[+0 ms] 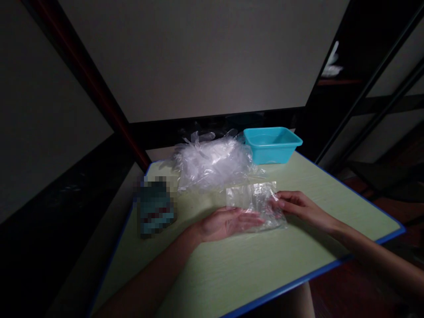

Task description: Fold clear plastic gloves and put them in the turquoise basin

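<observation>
A pale green table [344, 207] with blue edging fills the lower part of the view. At its far side, left of centre, lies a loose heap of thin, see-through plastic [215, 161], the bulkiest thing on it; just right of the heap sits a turquoise tub [273, 154], upright and open at the top. A piece of clear film [250, 194] lies on the near side of the heap, its longer direction seeming to run left to right. Far to the left is a dark green object [157, 212], blurred out. The film spans the space between the two hands, right of the left hand and left of the right hand, and both reach it. The right hand [296, 205] pinches its right edge between thumb and fingers. The left hand [223, 223] is flat, fingers stretched rightward along the film's near part, clamped on nothing; glare makes it hard to tell whether those fingers lie over or under it.
</observation>
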Action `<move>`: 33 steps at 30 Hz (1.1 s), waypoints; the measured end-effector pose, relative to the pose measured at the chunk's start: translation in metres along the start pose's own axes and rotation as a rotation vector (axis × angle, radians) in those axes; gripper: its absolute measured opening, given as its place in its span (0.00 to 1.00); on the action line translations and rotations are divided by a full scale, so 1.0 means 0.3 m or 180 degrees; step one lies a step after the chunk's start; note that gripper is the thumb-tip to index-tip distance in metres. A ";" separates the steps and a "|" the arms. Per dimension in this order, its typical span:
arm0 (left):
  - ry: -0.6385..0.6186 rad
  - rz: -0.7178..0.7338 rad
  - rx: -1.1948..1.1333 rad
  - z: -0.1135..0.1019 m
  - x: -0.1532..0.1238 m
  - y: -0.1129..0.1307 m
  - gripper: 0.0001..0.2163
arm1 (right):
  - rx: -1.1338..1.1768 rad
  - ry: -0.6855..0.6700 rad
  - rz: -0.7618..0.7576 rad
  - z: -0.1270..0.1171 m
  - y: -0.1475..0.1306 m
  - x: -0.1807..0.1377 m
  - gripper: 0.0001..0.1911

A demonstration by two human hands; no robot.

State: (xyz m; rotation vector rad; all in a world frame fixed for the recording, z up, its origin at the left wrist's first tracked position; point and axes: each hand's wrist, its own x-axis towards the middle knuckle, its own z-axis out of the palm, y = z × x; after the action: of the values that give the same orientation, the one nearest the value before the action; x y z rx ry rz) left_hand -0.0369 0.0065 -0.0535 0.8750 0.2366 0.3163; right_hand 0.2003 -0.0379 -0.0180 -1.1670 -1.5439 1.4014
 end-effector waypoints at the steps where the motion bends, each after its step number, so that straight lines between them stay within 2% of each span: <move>1: 0.0045 -0.0054 -0.0060 -0.003 0.001 0.002 0.16 | -0.0052 0.0030 -0.0020 0.000 0.002 -0.007 0.12; 6: 0.0360 -0.0378 -0.0426 -0.004 0.006 0.016 0.18 | -0.0155 0.0144 0.0013 0.010 0.016 -0.029 0.12; 9: 0.0514 -0.0420 -0.0634 0.003 0.008 0.023 0.18 | -0.0203 0.0181 -0.0076 0.022 0.028 -0.029 0.14; 15: 0.0371 -0.0345 -0.0841 -0.005 0.015 0.022 0.18 | -0.0064 0.0182 -0.0015 0.039 0.055 -0.020 0.16; 18: 0.0317 -0.0393 -0.0827 -0.009 0.019 0.019 0.19 | 0.0018 0.0076 0.0075 0.042 0.063 -0.019 0.15; 24: 0.0335 -0.0567 -0.1049 -0.004 0.019 0.023 0.21 | 0.0051 0.0146 0.0138 0.042 0.076 -0.022 0.14; 30: 0.0684 -0.0489 -0.0796 -0.003 0.010 0.062 0.16 | 0.0601 0.0181 0.0320 0.054 0.086 -0.029 0.16; 33: 0.1189 -0.0354 -0.0280 0.005 0.009 0.087 0.11 | 0.0542 0.0329 0.0181 0.061 0.083 -0.034 0.21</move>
State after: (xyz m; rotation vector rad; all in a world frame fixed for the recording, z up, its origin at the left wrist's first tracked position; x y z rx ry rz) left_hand -0.0386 0.0222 -0.0324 0.7082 0.6111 0.3824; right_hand 0.1899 -0.0536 -0.0446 -1.1679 -1.3026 1.4556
